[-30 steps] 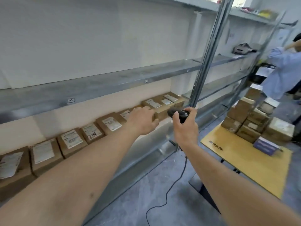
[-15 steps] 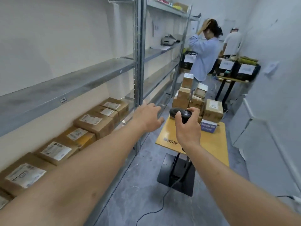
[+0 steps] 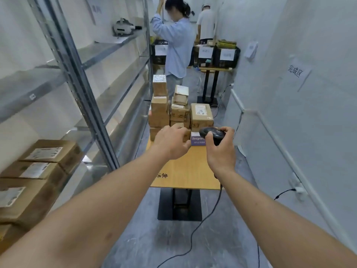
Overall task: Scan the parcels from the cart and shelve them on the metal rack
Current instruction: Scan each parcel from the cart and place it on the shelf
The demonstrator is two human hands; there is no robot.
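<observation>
Left hand (image 3: 170,142) now nearer the stacked parcels (image 3: 179,111) — fingers loose; right hand (image 3: 220,149) gripping scanner (image 3: 212,133)

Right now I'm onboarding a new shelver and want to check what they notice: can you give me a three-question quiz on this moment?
1. True or false: the right hand grips the black scanner.
2. Which best describes the left hand?
A. It carries a parcel toward the rack.
B. It holds nothing and reaches toward the parcels on the wooden cart.
C. It rests on the metal rack.
3. Fill in: the shelved boxes lie on the rack's ______ shelf in view.

Key
1. True
2. B
3. lowest
</observation>
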